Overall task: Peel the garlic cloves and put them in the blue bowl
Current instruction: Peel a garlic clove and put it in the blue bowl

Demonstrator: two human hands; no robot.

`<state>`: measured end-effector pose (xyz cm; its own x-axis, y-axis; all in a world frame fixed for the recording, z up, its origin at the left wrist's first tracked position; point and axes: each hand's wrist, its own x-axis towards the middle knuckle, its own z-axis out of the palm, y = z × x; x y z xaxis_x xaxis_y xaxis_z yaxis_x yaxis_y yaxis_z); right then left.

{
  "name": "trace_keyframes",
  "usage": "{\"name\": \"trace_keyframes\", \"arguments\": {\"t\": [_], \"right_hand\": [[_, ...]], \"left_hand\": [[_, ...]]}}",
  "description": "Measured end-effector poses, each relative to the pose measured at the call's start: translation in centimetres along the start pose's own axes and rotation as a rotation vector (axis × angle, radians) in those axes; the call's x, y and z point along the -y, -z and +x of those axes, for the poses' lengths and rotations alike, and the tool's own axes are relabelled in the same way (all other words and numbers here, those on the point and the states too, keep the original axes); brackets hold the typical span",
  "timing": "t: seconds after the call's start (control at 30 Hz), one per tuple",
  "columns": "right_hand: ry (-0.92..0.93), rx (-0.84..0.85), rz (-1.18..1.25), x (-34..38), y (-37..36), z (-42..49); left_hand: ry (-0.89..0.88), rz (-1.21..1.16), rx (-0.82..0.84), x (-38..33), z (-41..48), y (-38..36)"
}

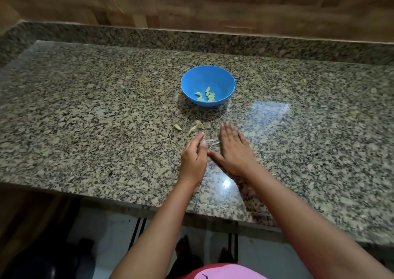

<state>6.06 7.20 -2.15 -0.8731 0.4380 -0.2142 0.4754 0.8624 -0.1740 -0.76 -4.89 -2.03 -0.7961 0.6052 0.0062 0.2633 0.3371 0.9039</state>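
The right hand (233,150) is laid flat on the granite surface (85,108), palm down, fingers straight and together, nothing gripped. The left hand (195,157) is set on its edge just beside it, fingers extended and loosely cupped; whether anything is pinched there cannot be told. Thin scraps of garlic skin (213,143) are seen between the two hands. Just beyond the left fingertips a curled husk (195,126) is spotted, with a single unpeeled garlic clove (178,127) to its left. Farther back the blue bowl (226,80) is found upright, with several peeled cloves (205,95) gathered at its bottom.
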Motion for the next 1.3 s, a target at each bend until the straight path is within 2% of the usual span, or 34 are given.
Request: {"name": "trace_keyframes", "arguments": {"t": [0.17, 0.3, 0.47, 0.57, 0.63, 0.77, 0.87, 1.0, 1.07, 1.13, 1.23, 1.3], "right_hand": [[0.192, -0.049, 0.063, -0.3, 0.5, 0.9], [0.244, -0.087, 0.374, -1.4, 1.0, -1.6], [0.053, -0.172, 0.814, -2.5, 1.8, -4.1], [-0.017, -0.185, 0.875, -2.8, 2.3, -5.2], [-0.023, -0.177, 0.808, -2.9, 2.5, -5.5], [0.04, -0.113, 0.485, -2.9, 2.7, -5.1], [0.081, -0.106, 0.349, -2.6, 2.2, -4.8], [0.118, -0.157, 0.312, -2.4, 1.5, -5.5], [0.119, -0.178, 0.302, -2.3, 1.4, -6.1], [0.104, -0.193, 0.324, -2.2, 1.4, -6.4], [0.086, -0.212, 0.483, -2.2, 1.6, -6.8], [0.095, -0.117, 0.374, -2.2, 1.2, -7.2]], "left_hand": [[0.001, -0.013, -0.028, 0.1, 0.2, 0.0], [-0.024, 0.032, -0.003, -0.2, 0.3, 0.2], [-0.12, 0.491, 0.269, -0.5, 1.2, -0.6], [-0.247, 0.761, 0.368, -0.2, 0.8, -1.7], [-0.322, 0.817, 0.37, -0.1, 0.0, -2.1], [-0.368, 0.679, 0.23, 0.0, -2.1, -2.4], [-0.386, 0.657, 0.101, 0.3, -3.0, -2.5], [-0.345, 0.646, 0.062, 0.2, -3.6, -2.1], [-0.254, 0.592, 0.059, -0.6, -3.7, -2.1], [-0.034, 0.351, 0.01, -1.7, -3.5, -1.7], [0.272, -0.157, -0.107, -2.6, -3.1, -0.3], [0.379, -0.397, -0.204, -2.8, -3.2, 0.8]]}}
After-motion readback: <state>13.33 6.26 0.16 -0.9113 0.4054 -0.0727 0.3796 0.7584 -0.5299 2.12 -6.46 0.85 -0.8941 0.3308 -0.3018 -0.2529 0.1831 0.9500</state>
